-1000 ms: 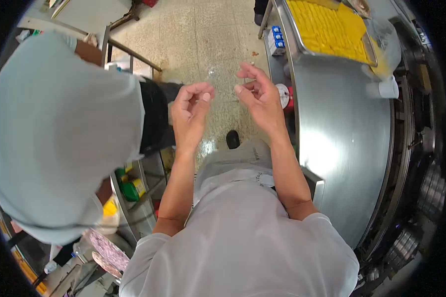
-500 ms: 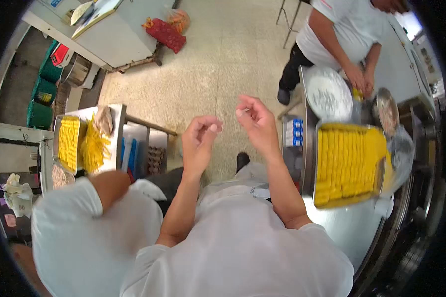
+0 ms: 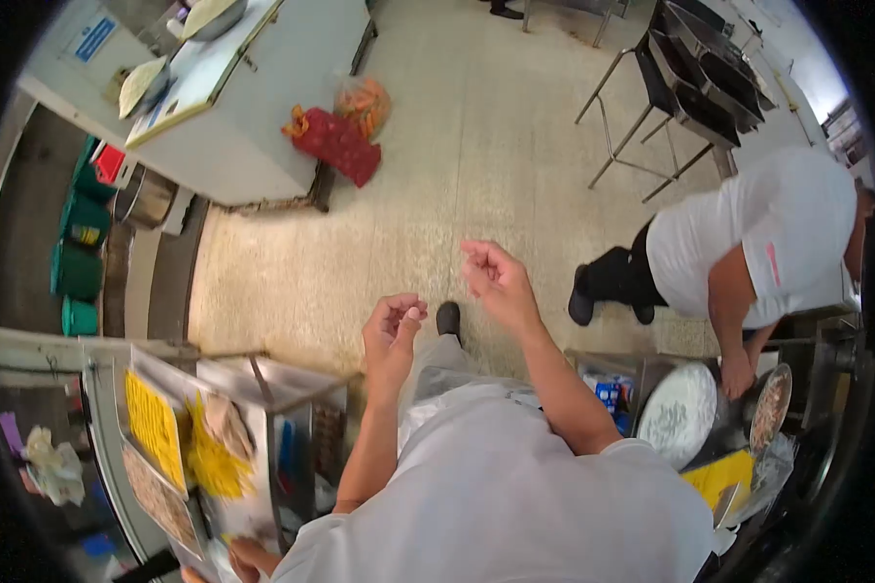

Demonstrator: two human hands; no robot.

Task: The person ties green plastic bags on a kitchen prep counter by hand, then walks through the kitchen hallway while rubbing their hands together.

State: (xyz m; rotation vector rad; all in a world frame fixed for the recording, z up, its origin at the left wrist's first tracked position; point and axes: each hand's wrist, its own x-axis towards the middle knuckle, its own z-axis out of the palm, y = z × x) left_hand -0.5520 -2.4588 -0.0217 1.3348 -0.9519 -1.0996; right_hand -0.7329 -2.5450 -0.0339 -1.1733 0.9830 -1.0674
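My left hand (image 3: pixel 393 335) is raised in front of my body over the floor, its fingers loosely bent and the thumb close to them. I see nothing held in it. To its right, a little farther out, my right hand (image 3: pixel 499 284) is up too, with its fingers half curled and apart from the thumb. It holds nothing visible. Neither hand touches the other or any object. Below the hands, the tip of a dark shoe (image 3: pixel 448 318) shows on the floor.
At left stand a tray of yellow strips (image 3: pixel 154 428) and a tray of minced filling (image 3: pixel 162 500). On the right are a white powdered round tray (image 3: pixel 679 413), a filling bowl (image 3: pixel 770 408) and a bending co-worker (image 3: pixel 749 243). Ahead lie a red net sack (image 3: pixel 340 146) and stools (image 3: pixel 642 97).
My view has moved forward along the floor; both side tables have slid back toward me. The stools have come into view. My hands stay raised and empty.
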